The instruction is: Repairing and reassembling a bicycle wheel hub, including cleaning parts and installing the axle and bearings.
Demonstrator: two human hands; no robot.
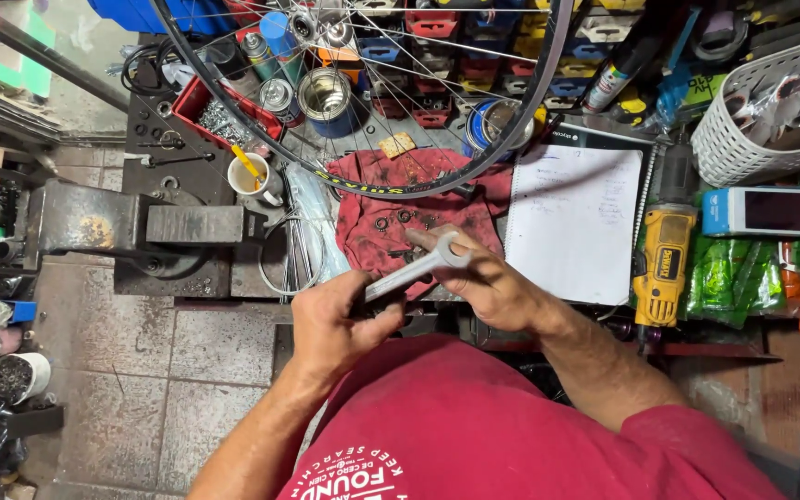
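Head camera looks straight down over a red shirt [474, 417] at two bare hands working close to the body. Nearest, the left hand [335, 324] is closed in a fist around the lower end of a flat grey wrench [414, 268], thumb pressed along its side. Just beyond it, the right hand [493, 282] is curled over the wrench's upper end, where a ring-shaped head [454, 250] shows above the knuckles; the fingers wrap the shaft, and whether they also pinch a small part there cannot be told. The wrench runs slanted between the two hands, low at the left and higher at the right, held in the air above the near edge of the bench.

Directly beyond the hands lies a dirty red rag [391, 213] with a few small dark rings and nuts [398, 218] scattered on it. Right of the rag sits an open spiral notebook [576, 222] with faint handwriting, and beside that a yellow power tool [661, 264] lying lengthwise. Further right are a white-framed phone-like device [770, 211] and green packets [729, 278]. Left of the rag stands a heavy grey bench vise [141, 227], with a white cup [250, 176] holding a yellow stick just behind it.

Farther off, a spoked bicycle wheel [437, 181] arches over the rag, its dark rim touching down near the rag's far edge. Behind it are open tin cans [326, 95], spray cans [266, 51], stacked red, blue and yellow bins [437, 65], and a white plastic basket [743, 139] at the far right.
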